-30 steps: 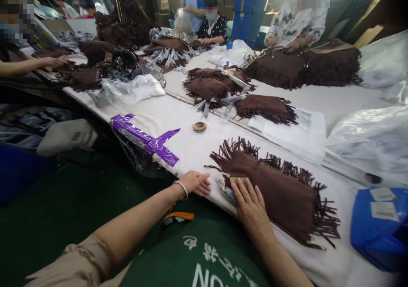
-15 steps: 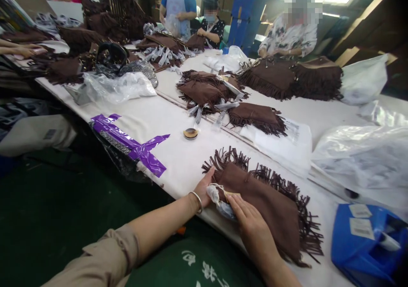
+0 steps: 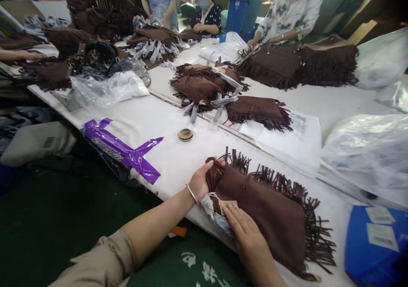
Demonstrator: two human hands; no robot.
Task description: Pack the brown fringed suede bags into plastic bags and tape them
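A brown fringed bag [image 3: 270, 208] lies flat on the white table before me, its fringe spread along the far and right sides. My left hand [image 3: 201, 181] is closed round the fringe at the bag's left end, with the thumb on top. My right hand [image 3: 247, 232] rests flat on the near edge, fingers stretched out, fingertips touching a tan tag [image 3: 228, 205]. Beside the tag, a clear plastic wrapping [image 3: 214, 210] with a white string hangs at the near edge, partly under my right hand.
Purple tape [image 3: 124, 149] marks the table's near edge at left, and a small round dish [image 3: 185, 134] sits mid-table. More fringed bags [image 3: 197, 85] are piled beyond. At right are a blue container [image 3: 372, 244] and a plastic bag [image 3: 366, 151]. Co-workers occupy the far side.
My left hand has shifted up and now holds the fringe gathered over the bag's left end. My right hand has stayed on the near edge by the tag. The view has shifted slightly.
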